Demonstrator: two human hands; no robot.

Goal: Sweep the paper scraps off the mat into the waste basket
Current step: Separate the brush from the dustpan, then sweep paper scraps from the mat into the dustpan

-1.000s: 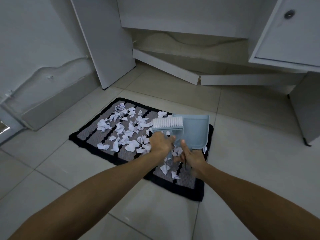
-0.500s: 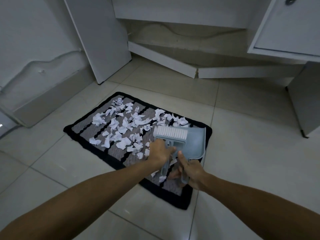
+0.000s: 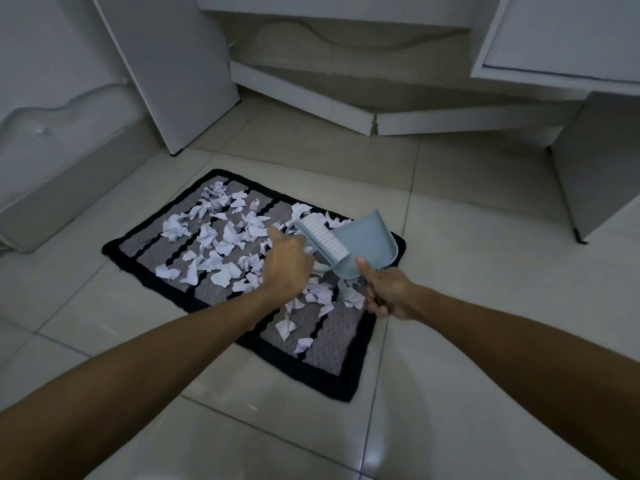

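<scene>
A grey mat with a black border (image 3: 341,377) lies on the tiled floor, strewn with several white paper scraps (image 3: 221,245). My left hand (image 3: 289,263) grips the handle of a small blue hand brush (image 3: 322,237) with white bristles, held above the mat's right part. My right hand (image 3: 389,292) holds the handle of a light blue dustpan (image 3: 372,242), tilted up just right of the brush. No waste basket is in view.
A white cabinet panel (image 3: 180,71) stands at the back left. Broken white baseboard strips (image 3: 363,116) lie under the cabinet at the back. A white cabinet with a door (image 3: 561,36) stands at the right, its side panel (image 3: 595,168) reaching the floor.
Brush and dustpan have come apart: my left hand has pulled the brush out to the left and turned it, and my right hand has tilted the dustpan to the right.
</scene>
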